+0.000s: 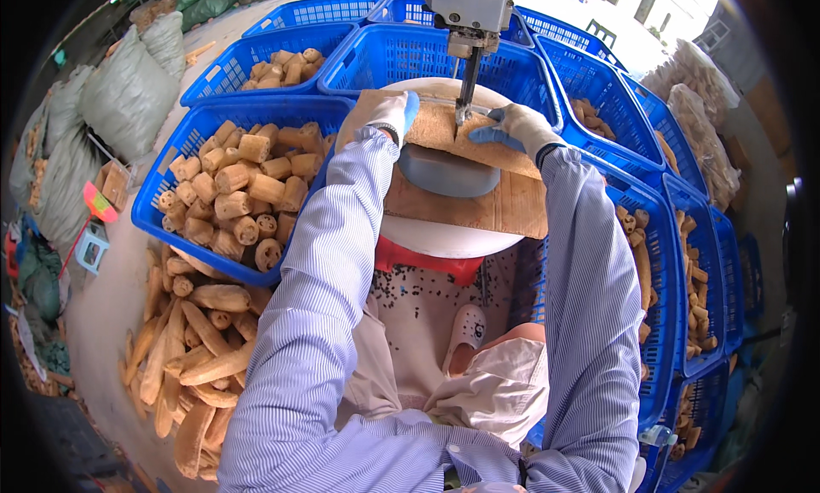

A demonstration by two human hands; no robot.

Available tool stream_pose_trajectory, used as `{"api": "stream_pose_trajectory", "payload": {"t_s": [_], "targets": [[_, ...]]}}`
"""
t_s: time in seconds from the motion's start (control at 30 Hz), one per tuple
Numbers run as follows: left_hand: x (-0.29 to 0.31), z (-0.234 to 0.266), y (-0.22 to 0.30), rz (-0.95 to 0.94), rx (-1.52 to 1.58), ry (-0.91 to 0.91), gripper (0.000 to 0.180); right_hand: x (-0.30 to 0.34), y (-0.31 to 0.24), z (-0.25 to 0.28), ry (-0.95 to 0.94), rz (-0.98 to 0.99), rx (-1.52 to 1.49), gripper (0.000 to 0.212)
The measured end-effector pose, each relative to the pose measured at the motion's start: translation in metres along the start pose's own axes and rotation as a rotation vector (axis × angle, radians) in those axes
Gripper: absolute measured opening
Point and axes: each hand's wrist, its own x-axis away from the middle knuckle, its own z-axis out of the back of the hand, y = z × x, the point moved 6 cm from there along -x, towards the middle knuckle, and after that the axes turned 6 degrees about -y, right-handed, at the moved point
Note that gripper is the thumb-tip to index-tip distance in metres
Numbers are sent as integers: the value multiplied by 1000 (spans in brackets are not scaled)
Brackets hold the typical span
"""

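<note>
A tan, fibrous loofah piece lies under the foot of a sewing-machine-like head. My left hand, in a white glove with blue fingers, is closed on the piece's left end. On its right side my right hand, gloved the same way, grips the piece, with the fingertips close to the metal foot. Just below the loofah is a smooth grey-blue rounded part. It sits over a brown board on a round white base. My palms hide parts of the loofah.
Blue plastic baskets surround me; the left one holds short loofah chunks. Whole long loofahs are piled on the floor at left. More baskets with pieces line the right. Stuffed sacks stand at far left. Under the board shows a red stool.
</note>
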Motion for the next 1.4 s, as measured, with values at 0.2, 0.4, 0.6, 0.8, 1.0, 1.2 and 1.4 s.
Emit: {"api": "stream_pose_trajectory", "payload": {"t_s": [0.2, 0.4, 0.6, 0.8, 1.0, 1.2, 1.4], "targets": [[-21, 17, -45, 252, 388, 97, 67, -3, 12, 1, 38, 106, 54, 92], [57, 76, -175, 96, 1580, 693, 75, 42, 30, -23, -51, 269, 103, 97], [205, 56, -85, -273, 1084, 194, 57, 155, -20, -43, 320, 236, 448, 107], [249, -6, 28, -485, 831, -211, 80, 206, -76, -75, 553, 433, 424, 107], [214, 8, 15, -541, 803, -200, 59, 181, -43, -52, 582, 231, 467, 113], [164, 14, 7, -538, 749, -213, 51, 145, -33, -53, 664, 203, 459, 103], [159, 13, -1, -526, 670, -167, 54, 127, -32, -61, 593, 194, 448, 97]]}}
